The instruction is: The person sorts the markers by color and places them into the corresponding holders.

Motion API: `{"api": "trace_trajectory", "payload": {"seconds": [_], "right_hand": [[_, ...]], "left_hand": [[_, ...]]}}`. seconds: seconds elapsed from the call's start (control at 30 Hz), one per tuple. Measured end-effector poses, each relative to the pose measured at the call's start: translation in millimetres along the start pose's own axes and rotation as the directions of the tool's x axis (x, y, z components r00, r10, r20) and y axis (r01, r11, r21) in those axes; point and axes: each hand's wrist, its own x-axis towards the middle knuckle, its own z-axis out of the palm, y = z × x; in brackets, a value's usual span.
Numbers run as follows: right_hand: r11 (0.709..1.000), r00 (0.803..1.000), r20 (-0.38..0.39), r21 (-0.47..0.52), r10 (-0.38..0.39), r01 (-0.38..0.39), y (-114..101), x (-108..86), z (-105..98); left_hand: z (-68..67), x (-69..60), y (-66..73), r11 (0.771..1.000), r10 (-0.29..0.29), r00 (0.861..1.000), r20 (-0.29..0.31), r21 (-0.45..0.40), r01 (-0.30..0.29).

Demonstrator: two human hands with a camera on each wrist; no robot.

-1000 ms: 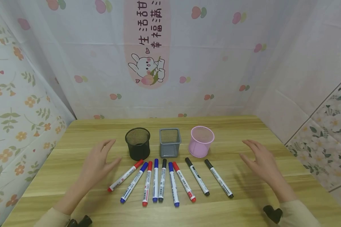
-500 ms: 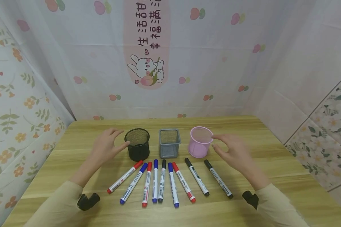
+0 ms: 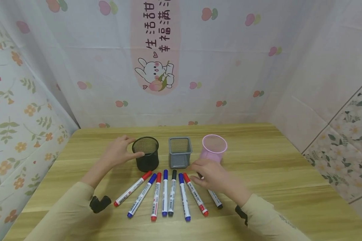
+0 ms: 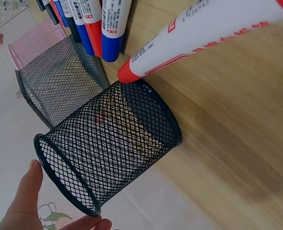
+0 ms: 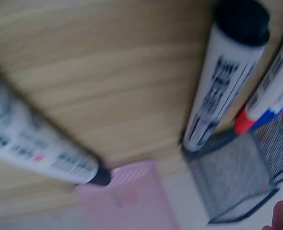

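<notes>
Thumb and fingers of my left hand [image 3: 117, 151] are around the left side of the black mesh cup [image 3: 147, 162], at its rim; the left wrist view shows the thumb near one side of the rim [image 4: 67, 176] and fingertips at another. Over the upper part of a black-capped marker [image 3: 215, 199] is my right hand [image 3: 212, 175], its fingers apart, beside a red-capped marker [image 3: 196, 194]. Whether it touches either is unclear. In the right wrist view a black-ended marker [image 5: 218, 86] and another, blurred one [image 5: 41, 143] are in sight.
A grey square mesh cup [image 3: 179, 157] and a pink mesh cup [image 3: 213, 147] stand right of the black one. Several red, blue and black markers, among them a blue one [image 3: 184, 201], lie fanned on the wooden table [image 3: 277, 174]. Patterned cloths hang behind and beside it.
My left hand has moved right onto the black cup. The right hand has moved left and nearer, away from the pink cup's right side, and my arm now covers where the rightmost marker lay.
</notes>
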Motion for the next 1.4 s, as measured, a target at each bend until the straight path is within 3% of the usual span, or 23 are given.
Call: {"api": "trace_trajectory", "payload": {"seconds": [0.2,0.37,0.5,0.73,1.07,1.4], "right_hand": [[0.998,0.989,0.133,0.004,-0.061,0.061,-20.5,6.7,15.4],[0.994,0.957,0.273,-0.010,-0.099,0.105,-32.6,10.7,24.6],[0.989,0.933,0.334,-0.001,-0.136,0.145,-39.1,12.9,33.6],[0.988,0.910,0.391,-0.008,-0.137,0.152,-46.5,13.8,40.7],[0.983,0.915,0.381,-0.072,-0.131,0.170,-51.0,14.7,44.5],[0.976,0.895,0.423,-0.092,-0.139,0.196,-54.4,15.4,47.0]], "left_hand": [[0.5,1.2,-1.0,1.000,-0.019,1.000,0.021,0.006,0.019],[0.7,1.7,-1.7,1.000,-0.023,1.000,0.021,0.013,0.023],[1.0,2.1,-1.7,0.999,-0.028,0.999,0.028,0.018,0.028],[-0.9,1.9,1.2,0.999,-0.040,0.998,0.041,0.022,0.039],[-0.9,1.1,1.6,0.999,-0.044,0.998,0.049,0.009,0.044],[-0.4,0.5,1.3,0.999,-0.037,0.998,0.047,0.024,0.036]]}}
